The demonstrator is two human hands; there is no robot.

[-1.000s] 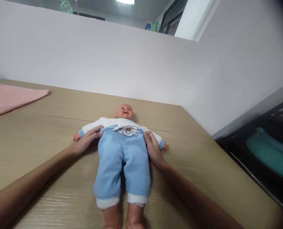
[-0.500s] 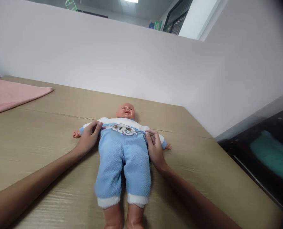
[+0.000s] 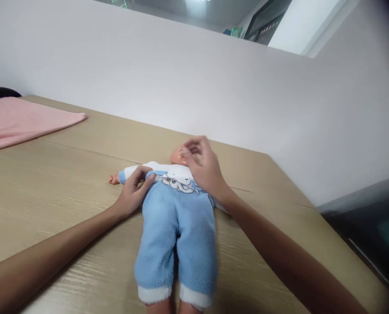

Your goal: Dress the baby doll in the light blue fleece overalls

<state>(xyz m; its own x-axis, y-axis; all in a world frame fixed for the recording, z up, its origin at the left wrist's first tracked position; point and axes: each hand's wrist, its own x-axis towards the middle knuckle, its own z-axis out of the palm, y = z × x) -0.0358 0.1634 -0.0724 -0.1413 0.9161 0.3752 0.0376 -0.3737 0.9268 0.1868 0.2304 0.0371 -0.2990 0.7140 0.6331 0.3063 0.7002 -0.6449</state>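
A baby doll [image 3: 178,158] lies on its back on the table, feet toward me. It wears fuzzy blue-and-white doll clothes [image 3: 171,220] with a cartoon animal face on the front, folded over at the chest. My left hand [image 3: 137,189] pinches the blue cloth edge at the doll's side, thumb on top. Above the doll's chest and head hovers my right hand [image 3: 204,168], its fingers curved and apart from the thumb, slightly blurred, with nothing visible in them. It hides part of the doll's head, and the doll's arm on that side is mostly covered.
A pink cloth [image 3: 30,120] lies on the wooden table [image 3: 66,187] at the far left, with a dark object [image 3: 1,93] behind it. A white wall [image 3: 142,74] borders the table's back. Beyond the right edge is a dark area [image 3: 367,226].
My right hand has let go of the cloth at the doll's side and risen toward its head. My left hand keeps its hold. The view has shifted a little left.
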